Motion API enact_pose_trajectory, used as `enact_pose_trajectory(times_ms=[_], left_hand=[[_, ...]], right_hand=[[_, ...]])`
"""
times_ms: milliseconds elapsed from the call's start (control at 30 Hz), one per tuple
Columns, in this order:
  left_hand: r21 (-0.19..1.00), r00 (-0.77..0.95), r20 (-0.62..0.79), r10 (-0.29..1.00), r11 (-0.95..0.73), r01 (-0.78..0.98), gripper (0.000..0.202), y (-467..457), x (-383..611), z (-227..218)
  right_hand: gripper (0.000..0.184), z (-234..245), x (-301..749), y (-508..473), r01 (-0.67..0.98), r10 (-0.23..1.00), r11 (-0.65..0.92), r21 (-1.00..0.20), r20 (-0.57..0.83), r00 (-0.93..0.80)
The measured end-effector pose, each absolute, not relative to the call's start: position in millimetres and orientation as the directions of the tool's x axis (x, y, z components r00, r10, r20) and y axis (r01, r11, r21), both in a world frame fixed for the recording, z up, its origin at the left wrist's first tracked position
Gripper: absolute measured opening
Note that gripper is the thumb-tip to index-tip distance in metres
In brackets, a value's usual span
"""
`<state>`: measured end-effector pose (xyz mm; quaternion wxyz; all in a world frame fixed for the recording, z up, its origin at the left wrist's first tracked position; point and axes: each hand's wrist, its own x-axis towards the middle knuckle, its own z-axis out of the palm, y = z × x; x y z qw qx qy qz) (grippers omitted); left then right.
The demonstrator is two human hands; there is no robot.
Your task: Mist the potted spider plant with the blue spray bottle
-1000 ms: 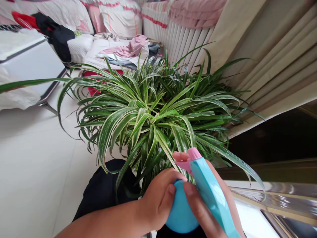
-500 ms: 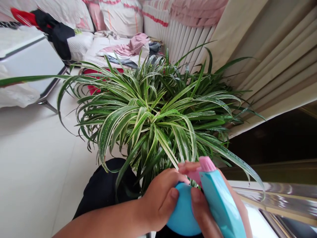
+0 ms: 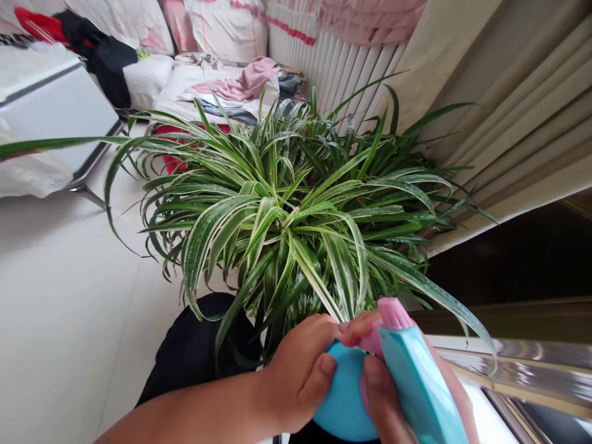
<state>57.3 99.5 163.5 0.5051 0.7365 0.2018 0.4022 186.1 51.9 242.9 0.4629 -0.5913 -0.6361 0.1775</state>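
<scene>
Blue plastic spray bottle sits clamped in your left hand and right hand, just beside the spider plant.

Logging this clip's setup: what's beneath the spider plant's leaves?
Beneath the green-and-white striped spider plant, a rounded black pot-like shape shows. Leaves cover its rim and soil; the left hand and right hand, holding a turquoise spray bottle, hide its right side.

Curtain: beige, pleated, hanging at right
Radiator: white, ribbed, beside curtain
Pillows: white, pink-trimmed
Clothes: pink and dark, heaped
Floor: white tile
</scene>
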Motion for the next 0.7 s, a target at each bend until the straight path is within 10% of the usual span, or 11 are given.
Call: enact_pose_trajectory(times_ms=[433,700], left_hand=[[0.92,0.475,0.392,0.788,-0.351,-0.177,0.036,93.9,52.9,161.0],[0.704,0.61,0.559,0.562,-0.71,0.009,0.122,95.9,46.1,180.5]], right_hand=[[0.041,228.9,188.2,62.5,0.541,0.93,0.293,-0.789,0.365,0.029],[0.064,235.0,180.6,52.2,0.53,0.929,0.326,-0.783,0.369,-0.026]])
